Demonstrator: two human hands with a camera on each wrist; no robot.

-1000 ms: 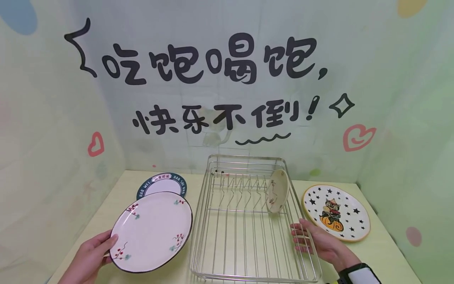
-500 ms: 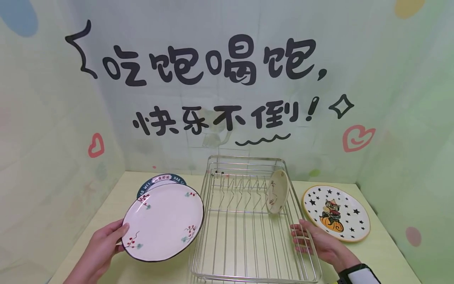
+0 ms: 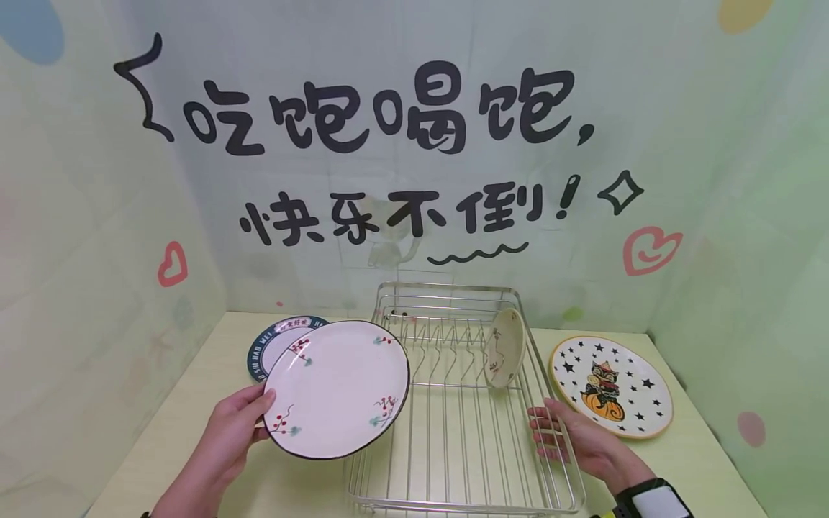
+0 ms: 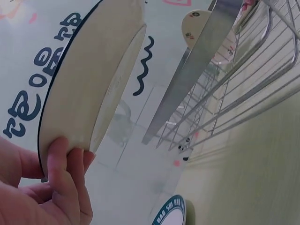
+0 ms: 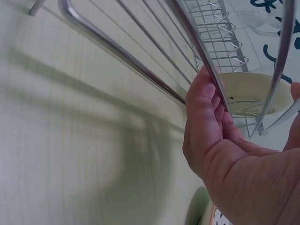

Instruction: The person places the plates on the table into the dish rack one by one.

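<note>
My left hand (image 3: 234,424) pinches the left rim of a white plate (image 3: 337,388) with a dark edge and red-berry sprigs, thumb on the face and fingers behind. In the left wrist view the plate's underside (image 4: 93,70) shows, raised above the table. Its right part overlaps the left side of a wire dish rack (image 3: 463,503) in the head view. My right hand (image 3: 579,439) grips the rack's right side, fingers reaching between the wires. A small cream dish (image 3: 505,349) with a floral pattern stands upright in the slots at the rack's back right.
A teal-rimmed plate (image 3: 259,352) lies on the table at the back left, partly hidden behind the held plate. To the right of the rack lies an orange-rimmed plate (image 3: 637,392) with stars and a cat on a pumpkin. A printed backdrop (image 3: 414,165) rises behind the table.
My left hand has carried the berry-sprig plate right and slightly up, from beside the rack to overlapping its left side. The right hand has stayed on the rack.
</note>
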